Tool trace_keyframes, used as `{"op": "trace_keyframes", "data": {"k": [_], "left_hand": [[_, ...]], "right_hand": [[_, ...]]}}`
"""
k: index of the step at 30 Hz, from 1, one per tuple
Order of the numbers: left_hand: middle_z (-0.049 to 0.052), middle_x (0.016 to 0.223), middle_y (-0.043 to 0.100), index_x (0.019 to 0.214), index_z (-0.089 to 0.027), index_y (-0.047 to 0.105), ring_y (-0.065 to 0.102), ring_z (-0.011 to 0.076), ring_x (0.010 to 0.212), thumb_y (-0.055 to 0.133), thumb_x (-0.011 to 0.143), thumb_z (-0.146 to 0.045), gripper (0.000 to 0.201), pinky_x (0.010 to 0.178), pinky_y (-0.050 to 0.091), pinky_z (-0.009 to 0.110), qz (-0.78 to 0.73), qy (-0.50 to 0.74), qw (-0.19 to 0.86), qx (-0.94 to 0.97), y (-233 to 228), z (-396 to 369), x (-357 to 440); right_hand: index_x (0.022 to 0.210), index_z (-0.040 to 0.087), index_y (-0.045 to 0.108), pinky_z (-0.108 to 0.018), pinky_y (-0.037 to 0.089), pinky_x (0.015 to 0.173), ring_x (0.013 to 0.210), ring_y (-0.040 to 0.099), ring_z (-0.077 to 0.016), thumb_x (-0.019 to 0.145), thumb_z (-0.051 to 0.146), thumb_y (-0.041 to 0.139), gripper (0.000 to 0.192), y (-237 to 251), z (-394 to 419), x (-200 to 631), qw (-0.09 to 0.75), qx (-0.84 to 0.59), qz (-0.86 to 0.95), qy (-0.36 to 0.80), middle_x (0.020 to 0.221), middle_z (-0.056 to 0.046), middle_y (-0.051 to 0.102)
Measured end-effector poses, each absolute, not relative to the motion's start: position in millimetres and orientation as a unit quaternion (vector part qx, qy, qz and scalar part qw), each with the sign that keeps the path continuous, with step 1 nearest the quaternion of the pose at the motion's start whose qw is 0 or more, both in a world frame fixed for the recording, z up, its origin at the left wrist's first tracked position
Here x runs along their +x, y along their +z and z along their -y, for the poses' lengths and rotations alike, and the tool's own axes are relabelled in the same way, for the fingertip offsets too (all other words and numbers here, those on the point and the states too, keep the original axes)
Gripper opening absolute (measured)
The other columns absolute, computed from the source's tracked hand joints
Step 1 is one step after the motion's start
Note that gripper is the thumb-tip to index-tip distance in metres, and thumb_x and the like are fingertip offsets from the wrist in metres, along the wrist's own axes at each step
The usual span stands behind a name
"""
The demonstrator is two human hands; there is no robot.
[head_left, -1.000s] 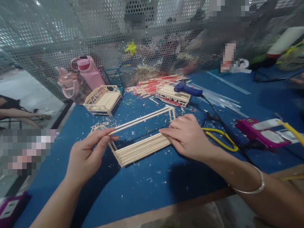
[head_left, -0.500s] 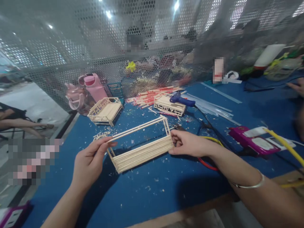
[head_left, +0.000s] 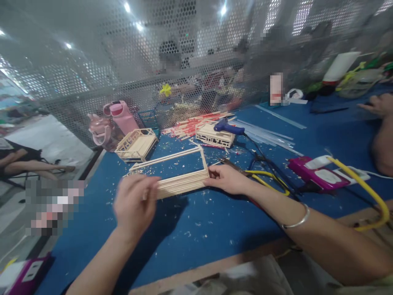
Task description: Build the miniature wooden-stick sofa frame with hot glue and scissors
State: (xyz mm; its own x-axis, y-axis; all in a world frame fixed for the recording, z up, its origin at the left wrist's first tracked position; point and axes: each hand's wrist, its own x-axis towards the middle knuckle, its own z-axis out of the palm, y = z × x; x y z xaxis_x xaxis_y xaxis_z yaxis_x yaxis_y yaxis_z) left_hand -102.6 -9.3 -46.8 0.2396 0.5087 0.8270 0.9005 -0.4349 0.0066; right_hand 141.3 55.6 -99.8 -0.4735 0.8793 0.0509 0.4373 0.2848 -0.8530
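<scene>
A small frame built of thin wooden sticks [head_left: 181, 184], with a close-set row of sticks along its lower side, is held above the blue tabletop. My right hand [head_left: 229, 179] pinches its right end between thumb and fingers. My left hand [head_left: 136, 200], smeared by motion, is in front of the frame's left end and hides part of it; its fingers look bent, but whether they grip is unclear. Behind the frame, two little stick-built pieces of furniture stand: a bench-like one [head_left: 138, 145] at left and another [head_left: 213, 134] under a blue glue gun [head_left: 229, 128].
Red-and-pale sticks [head_left: 196, 125] and clear glue sticks [head_left: 260, 133] lie at the back before a perforated metal screen [head_left: 129, 90]. Pliers [head_left: 231, 164] with yellow handles and a purple power strip [head_left: 319, 174] lie right. Pink bottles [head_left: 124, 116] stand back left. Another person's hand [head_left: 379, 104] is far right.
My left hand has left its pinch at the frame's upper left corner and moved right and lower across the left end. The frame sits slightly farther left and higher in view, still in my right hand.
</scene>
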Motion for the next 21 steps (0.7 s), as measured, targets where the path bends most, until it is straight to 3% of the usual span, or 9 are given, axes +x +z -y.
{"op": "trace_keyframes", "data": {"k": [2,6,10,21], "left_hand": [[0.006,0.080,0.069,0.087,-0.019,0.066,0.062,0.0175,0.077,0.047,0.088,-0.024,0.020,0.072,0.048,0.029,0.417,-0.304,0.198,-0.833,-47,3,-78],[0.009,0.091,0.071,0.094,-0.016,0.066,0.063,0.0215,0.083,0.040,0.092,-0.025,0.028,0.074,0.046,0.032,0.505,-0.211,0.171,-0.819,-51,-13,-45],[0.006,0.081,0.071,0.089,-0.018,0.066,0.064,0.0211,0.074,0.038,0.092,-0.024,0.028,0.067,0.043,0.031,0.561,-0.125,0.142,-0.806,-59,-14,-37],[0.006,0.079,0.070,0.084,-0.019,0.065,0.064,0.0207,0.074,0.039,0.092,-0.025,0.028,0.063,0.040,0.030,0.564,-0.120,0.150,-0.803,-69,-10,-35]], "right_hand": [[0.077,0.017,0.059,-0.023,0.031,0.052,0.056,0.040,-0.0105,0.074,0.037,0.059,0.021,-101,-56,141,0.281,-0.437,0.754,0.401,0.060,0.005,0.047],[0.075,0.016,0.060,-0.023,0.030,0.050,0.055,0.038,-0.0100,0.075,0.036,0.059,0.020,-103,-56,139,0.291,-0.436,0.761,0.382,0.058,0.005,0.045],[0.077,0.015,0.060,-0.023,0.031,0.052,0.057,0.040,-0.0102,0.076,0.035,0.058,0.020,-104,-53,138,0.286,-0.425,0.775,0.370,0.061,0.004,0.048],[0.083,0.015,0.064,-0.023,0.035,0.054,0.059,0.044,-0.0113,0.076,0.033,0.059,0.020,-109,-53,138,0.280,-0.421,0.792,0.341,0.066,0.001,0.056]]}}
